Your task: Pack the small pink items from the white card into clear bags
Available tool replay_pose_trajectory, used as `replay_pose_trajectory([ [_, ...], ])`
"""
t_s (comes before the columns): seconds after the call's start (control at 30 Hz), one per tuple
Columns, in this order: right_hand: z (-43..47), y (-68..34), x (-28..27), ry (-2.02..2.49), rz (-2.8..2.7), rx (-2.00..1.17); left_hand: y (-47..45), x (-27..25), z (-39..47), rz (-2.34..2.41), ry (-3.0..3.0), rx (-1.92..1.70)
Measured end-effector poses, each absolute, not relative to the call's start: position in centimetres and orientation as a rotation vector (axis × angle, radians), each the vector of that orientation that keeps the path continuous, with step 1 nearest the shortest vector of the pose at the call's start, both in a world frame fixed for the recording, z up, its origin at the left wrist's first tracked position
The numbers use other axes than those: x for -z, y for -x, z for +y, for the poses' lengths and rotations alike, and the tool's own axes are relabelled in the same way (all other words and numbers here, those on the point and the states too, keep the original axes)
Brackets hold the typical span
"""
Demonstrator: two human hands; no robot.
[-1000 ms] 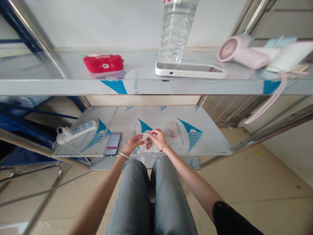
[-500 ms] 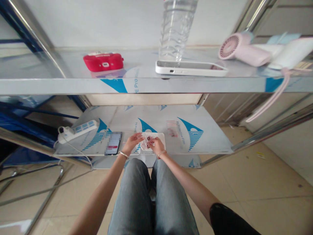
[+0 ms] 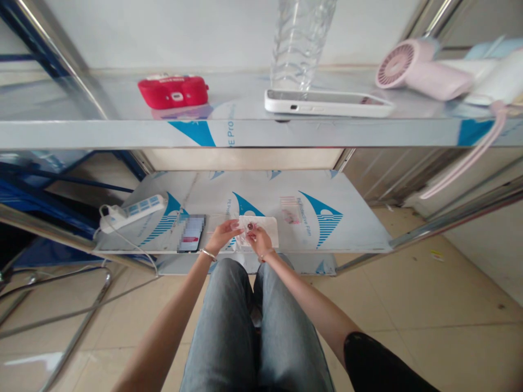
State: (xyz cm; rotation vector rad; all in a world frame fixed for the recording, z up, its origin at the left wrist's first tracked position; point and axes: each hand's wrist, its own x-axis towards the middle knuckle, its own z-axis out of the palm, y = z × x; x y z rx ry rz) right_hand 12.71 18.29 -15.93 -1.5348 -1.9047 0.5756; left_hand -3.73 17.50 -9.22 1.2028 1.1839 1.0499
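My left hand (image 3: 224,234) is closed in a pinch at the left edge of a small clear plastic bag (image 3: 242,224). Close beside it, my right hand (image 3: 260,242) has its fingers bent together on a small dark red, bead-like piece (image 3: 250,226), which shows at the bag. Whether the piece is inside the bag or in front of it I cannot tell. Both hands are over a white rectangular tray or sheet (image 3: 270,228) on the lower shelf. To the right lie several small clear packets (image 3: 290,210) with pinkish contents.
A phone (image 3: 192,233) and a white power strip (image 3: 139,211) lie left on the film-covered lower shelf (image 3: 261,182). The upper shelf (image 3: 237,90) bears a red case (image 3: 174,92), a white-cased phone (image 3: 327,103), a clear bottle (image 3: 301,46) and a pink handheld fan (image 3: 425,69).
The view has shifted slightly, so the shelves sit a little higher. Both hands stay over the white tray; the dark red piece shows a little more clearly between them.
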Motion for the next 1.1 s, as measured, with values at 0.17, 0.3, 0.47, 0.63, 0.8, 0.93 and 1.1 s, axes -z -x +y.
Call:
replay_pose_trajectory([
  [0.17,19.1,-13.2,12.0,1.366,-1.654,-0.551,3.8,10.3,17.8,1.216,-1.243,-1.023],
  [0.3,19.2,-13.0,8.9,1.224,-1.735,-0.550,3.8,10.7,18.1,1.168,-1.302,-1.028],
  [0.47,19.2,-13.1,9.3,1.244,-1.772,-0.533,3.7,10.3,18.1,1.177,-1.301,-1.030],
  [0.63,19.0,-13.5,12.8,1.493,-1.795,-0.537,3.8,9.8,17.8,1.195,-1.206,-1.073],
  [0.8,18.1,-13.1,15.5,1.609,-1.961,-0.606,4.0,9.3,17.4,1.186,-1.186,-1.059],
  [0.93,17.9,-12.6,16.4,1.661,-2.009,-0.584,4.0,8.9,17.0,1.191,-1.210,-1.038],
  [1.1,18.1,-12.6,16.4,1.585,-1.995,-0.599,4.3,9.3,17.2,1.173,-1.234,-1.035],
])
